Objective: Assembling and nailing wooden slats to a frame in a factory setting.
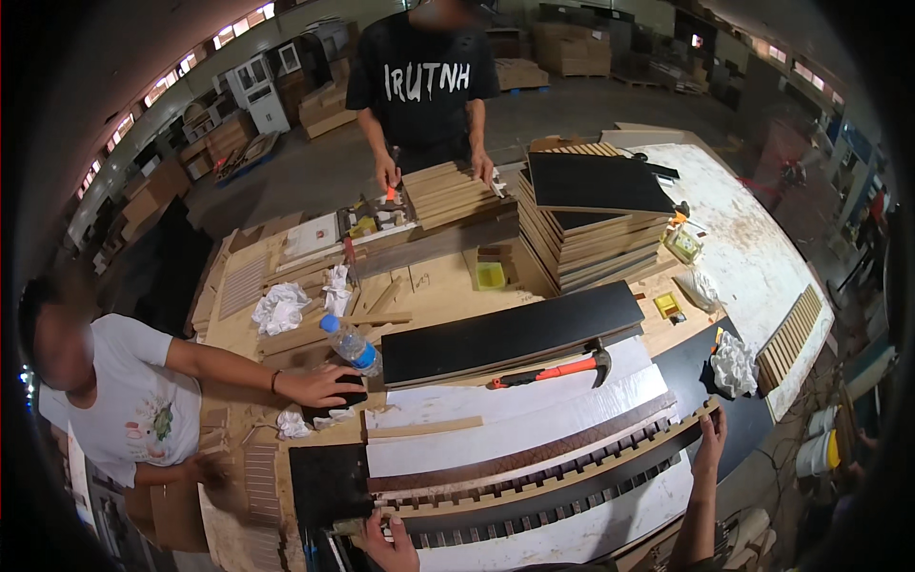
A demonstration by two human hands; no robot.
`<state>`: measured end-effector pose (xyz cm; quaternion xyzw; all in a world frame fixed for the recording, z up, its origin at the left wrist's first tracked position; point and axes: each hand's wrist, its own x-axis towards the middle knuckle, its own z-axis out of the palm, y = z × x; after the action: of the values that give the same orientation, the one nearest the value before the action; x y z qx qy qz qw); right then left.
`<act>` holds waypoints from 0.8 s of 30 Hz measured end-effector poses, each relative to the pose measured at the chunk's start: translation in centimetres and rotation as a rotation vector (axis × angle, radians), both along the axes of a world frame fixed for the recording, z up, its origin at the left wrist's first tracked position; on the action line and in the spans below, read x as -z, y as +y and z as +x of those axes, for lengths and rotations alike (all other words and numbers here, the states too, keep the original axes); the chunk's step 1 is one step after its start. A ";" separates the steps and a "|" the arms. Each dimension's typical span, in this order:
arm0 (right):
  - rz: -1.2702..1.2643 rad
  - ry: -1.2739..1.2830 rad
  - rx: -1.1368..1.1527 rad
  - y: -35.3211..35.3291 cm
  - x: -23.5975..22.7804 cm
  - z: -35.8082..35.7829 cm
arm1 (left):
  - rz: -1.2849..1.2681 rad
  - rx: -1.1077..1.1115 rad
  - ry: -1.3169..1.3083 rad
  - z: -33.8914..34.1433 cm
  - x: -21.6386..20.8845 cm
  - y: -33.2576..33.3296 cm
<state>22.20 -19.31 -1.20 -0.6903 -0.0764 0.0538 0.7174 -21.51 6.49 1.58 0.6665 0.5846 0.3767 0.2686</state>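
A long strip with a notched, pale wood edge and a dark face (620,461) stretches between my hands. My left hand (391,550) is at its left end, with thumb and fingers closed on it. My right hand (707,446) grips the raised right end, the fingers wrapped round its edge. Below the strip lies a row of dark notches (572,506), perhaps part of the same piece or of another one. Just beyond it, a brown strip (534,456) rests along the white board (515,427). Past that board is a claw hammer (553,371) with a red and black handle.
A stack of black boards (515,334) stands beyond the hammer, near a water bottle (355,348). At left, a person's hand (329,383) rests on a dark object. Across the table another person holds a slatted panel (453,193). Crumpled paper (734,365) lies right.
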 end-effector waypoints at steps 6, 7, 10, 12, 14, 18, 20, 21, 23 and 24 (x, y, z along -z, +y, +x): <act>-0.038 -0.009 0.167 -1.0 1.4 -0.5 | -0.003 0.010 0.183 -0.6 0.7 -1.1; -0.028 0.037 0.181 -1.3 1.9 -0.3 | -0.001 0.001 0.163 -0.5 0.5 -1.2; 0.039 0.108 0.251 -0.8 1.3 -0.4 | -0.062 -0.032 0.148 -1.0 0.3 -1.6; 0.062 0.117 0.234 -1.4 1.4 -0.5 | -0.119 -0.066 0.142 -1.3 0.2 -1.6; 0.059 0.103 0.233 -1.8 0.9 -0.9 | -0.160 -0.106 -0.012 -1.3 0.2 -1.8; -0.016 0.130 0.238 -3.4 0.5 -1.4 | -0.095 -0.045 0.152 -0.3 -1.8 -2.1; -0.100 0.103 0.302 -3.5 0.7 -1.4 | -0.077 -0.031 0.196 -0.6 -0.4 -1.5; -0.131 0.115 0.301 -3.0 0.4 -1.6 | -0.050 -0.048 0.231 -1.4 0.7 -1.4; -0.210 0.142 0.267 -2.0 -0.3 -1.6 | -0.097 -0.048 -0.060 -2.9 2.3 -1.5; -0.170 0.129 0.252 -1.5 -0.8 -1.9 | -0.157 -0.038 -0.164 -3.1 1.8 -1.8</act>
<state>20.27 -20.79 -0.35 -0.7477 0.0616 0.0139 0.6610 -24.63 4.70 -0.26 0.5990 0.6011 0.3879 0.3598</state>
